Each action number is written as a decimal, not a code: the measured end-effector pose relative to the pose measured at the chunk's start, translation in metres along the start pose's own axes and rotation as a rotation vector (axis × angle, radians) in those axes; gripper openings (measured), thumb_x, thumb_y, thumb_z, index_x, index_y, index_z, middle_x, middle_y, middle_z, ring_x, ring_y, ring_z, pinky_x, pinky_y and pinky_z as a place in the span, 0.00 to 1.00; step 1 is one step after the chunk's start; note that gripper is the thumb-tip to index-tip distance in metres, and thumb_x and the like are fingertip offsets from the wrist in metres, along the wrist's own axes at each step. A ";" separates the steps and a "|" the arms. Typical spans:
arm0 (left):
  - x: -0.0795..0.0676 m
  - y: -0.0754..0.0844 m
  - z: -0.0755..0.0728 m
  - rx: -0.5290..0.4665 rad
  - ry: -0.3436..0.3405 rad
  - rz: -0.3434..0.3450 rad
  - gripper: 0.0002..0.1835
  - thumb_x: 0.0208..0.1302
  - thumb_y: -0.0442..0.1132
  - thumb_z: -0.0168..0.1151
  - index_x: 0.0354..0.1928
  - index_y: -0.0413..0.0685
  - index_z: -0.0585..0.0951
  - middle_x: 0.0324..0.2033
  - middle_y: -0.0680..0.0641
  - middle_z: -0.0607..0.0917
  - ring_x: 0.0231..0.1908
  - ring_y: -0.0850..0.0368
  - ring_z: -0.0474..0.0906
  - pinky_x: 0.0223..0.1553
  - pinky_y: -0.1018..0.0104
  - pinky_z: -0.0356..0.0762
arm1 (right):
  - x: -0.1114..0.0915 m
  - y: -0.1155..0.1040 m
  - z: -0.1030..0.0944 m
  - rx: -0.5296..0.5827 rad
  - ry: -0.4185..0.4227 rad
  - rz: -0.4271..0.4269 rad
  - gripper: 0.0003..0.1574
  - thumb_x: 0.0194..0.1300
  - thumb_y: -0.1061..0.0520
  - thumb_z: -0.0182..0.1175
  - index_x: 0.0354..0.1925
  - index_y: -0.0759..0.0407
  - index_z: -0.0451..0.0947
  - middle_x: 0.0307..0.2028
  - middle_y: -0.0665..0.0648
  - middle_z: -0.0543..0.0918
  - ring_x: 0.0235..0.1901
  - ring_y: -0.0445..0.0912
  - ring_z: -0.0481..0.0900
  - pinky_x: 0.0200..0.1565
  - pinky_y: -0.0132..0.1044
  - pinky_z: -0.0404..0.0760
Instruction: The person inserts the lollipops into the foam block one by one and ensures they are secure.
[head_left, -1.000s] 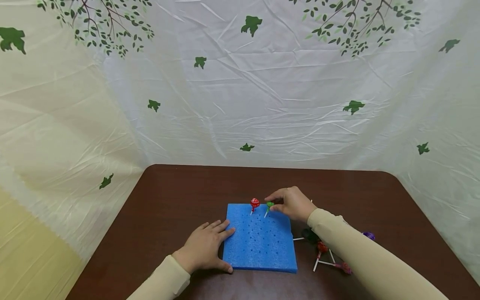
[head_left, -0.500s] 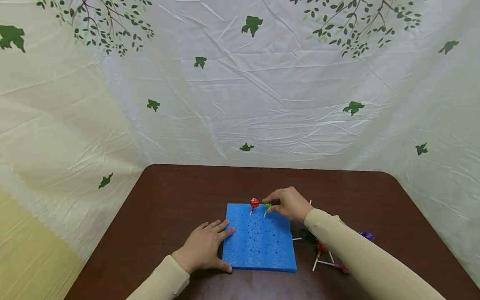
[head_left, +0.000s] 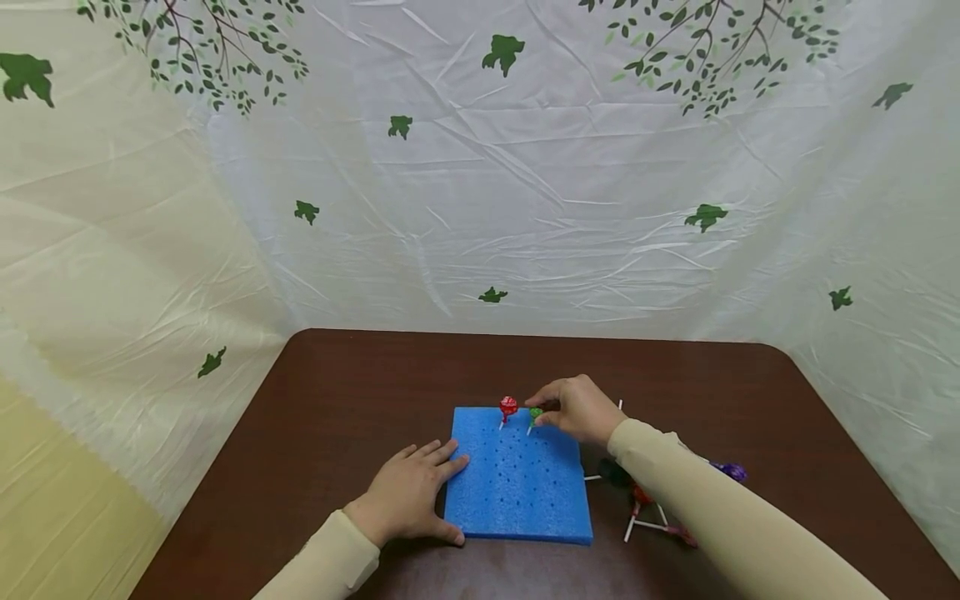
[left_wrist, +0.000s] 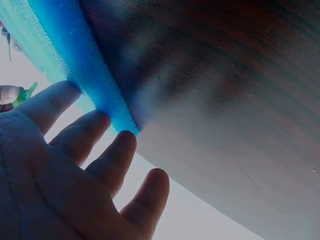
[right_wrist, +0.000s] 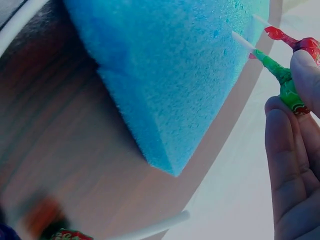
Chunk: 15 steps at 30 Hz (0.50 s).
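A blue foam block dotted with small holes lies on the table. Near its far edge a red lollipop stands upright, its stick in the foam. Just right of it, my right hand pinches a green lollipop by its wrapped head between thumb and fingers. In the right wrist view the green lollipop's white stick meets the foam's top; how deep it goes I cannot tell. With fingers spread and straight, my left hand rests against the block's left edge, fingertips touching the foam in the left wrist view.
Several loose lollipops, among them a red one, a purple one and a dark one, lie right of the block, partly under my right forearm. The brown table ends before a white leaf-print curtain.
My right hand has shifted slightly left with the green lollipop, bringing it nearer the red one, then held nearly still. The left hand has stayed on the block.
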<state>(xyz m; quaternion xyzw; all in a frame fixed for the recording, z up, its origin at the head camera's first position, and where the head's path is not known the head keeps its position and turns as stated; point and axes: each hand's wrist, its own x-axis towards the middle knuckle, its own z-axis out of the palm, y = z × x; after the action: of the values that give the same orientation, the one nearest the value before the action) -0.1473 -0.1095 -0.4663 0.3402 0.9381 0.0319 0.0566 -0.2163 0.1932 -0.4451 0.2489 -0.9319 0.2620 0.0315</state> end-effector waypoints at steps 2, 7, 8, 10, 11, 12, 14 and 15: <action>0.000 0.000 0.000 0.004 -0.002 -0.002 0.55 0.45 0.77 0.67 0.73 0.56 0.69 0.73 0.46 0.65 0.70 0.45 0.62 0.66 0.43 0.62 | -0.001 0.001 0.000 0.013 -0.001 0.011 0.17 0.56 0.60 0.75 0.46 0.55 0.89 0.43 0.52 0.88 0.45 0.50 0.85 0.45 0.44 0.84; 0.001 0.000 -0.001 0.009 -0.009 -0.005 0.56 0.45 0.77 0.67 0.74 0.57 0.68 0.73 0.46 0.65 0.71 0.46 0.61 0.66 0.43 0.62 | 0.000 0.005 0.002 0.045 0.009 0.001 0.17 0.56 0.59 0.75 0.47 0.53 0.89 0.44 0.51 0.88 0.45 0.48 0.85 0.45 0.42 0.84; 0.001 0.001 -0.001 0.007 -0.010 -0.005 0.56 0.45 0.77 0.67 0.74 0.57 0.68 0.73 0.46 0.65 0.71 0.45 0.61 0.66 0.43 0.62 | 0.000 0.005 0.002 0.055 0.010 0.002 0.17 0.56 0.58 0.75 0.47 0.52 0.89 0.43 0.50 0.88 0.45 0.47 0.85 0.45 0.41 0.84; 0.001 0.002 -0.001 0.004 -0.013 -0.007 0.55 0.45 0.77 0.67 0.74 0.57 0.68 0.73 0.46 0.65 0.71 0.45 0.61 0.66 0.43 0.62 | -0.001 0.007 0.004 0.091 0.012 -0.002 0.17 0.57 0.58 0.74 0.47 0.52 0.89 0.43 0.49 0.88 0.42 0.45 0.85 0.44 0.39 0.84; 0.002 0.002 -0.001 0.002 -0.012 -0.007 0.55 0.45 0.77 0.67 0.74 0.56 0.68 0.73 0.46 0.65 0.71 0.45 0.61 0.66 0.43 0.62 | -0.001 0.008 0.005 0.111 0.014 -0.003 0.17 0.58 0.58 0.74 0.47 0.52 0.89 0.42 0.49 0.88 0.41 0.44 0.85 0.43 0.38 0.84; 0.002 0.002 -0.001 0.001 -0.014 -0.008 0.55 0.45 0.76 0.67 0.74 0.56 0.68 0.73 0.46 0.65 0.71 0.45 0.61 0.66 0.43 0.62 | -0.001 0.009 0.005 0.133 0.016 -0.004 0.17 0.58 0.58 0.73 0.48 0.52 0.88 0.42 0.49 0.87 0.40 0.42 0.84 0.42 0.37 0.84; 0.002 0.003 -0.002 0.002 -0.018 -0.012 0.55 0.45 0.77 0.67 0.74 0.57 0.68 0.73 0.46 0.65 0.71 0.46 0.61 0.66 0.43 0.62 | -0.002 0.012 0.008 0.178 0.020 0.000 0.17 0.59 0.58 0.73 0.48 0.53 0.88 0.42 0.50 0.87 0.39 0.41 0.83 0.41 0.35 0.84; 0.002 0.003 -0.002 0.001 -0.020 -0.013 0.55 0.45 0.77 0.67 0.74 0.57 0.68 0.73 0.46 0.65 0.71 0.46 0.61 0.66 0.43 0.62 | -0.002 0.013 0.009 0.199 0.022 0.005 0.17 0.60 0.58 0.72 0.49 0.54 0.88 0.42 0.50 0.87 0.38 0.41 0.83 0.40 0.35 0.84</action>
<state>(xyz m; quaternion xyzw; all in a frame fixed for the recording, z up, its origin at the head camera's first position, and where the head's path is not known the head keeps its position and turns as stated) -0.1476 -0.1058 -0.4645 0.3346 0.9397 0.0276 0.0658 -0.2197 0.1992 -0.4591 0.2458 -0.9015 0.3558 0.0164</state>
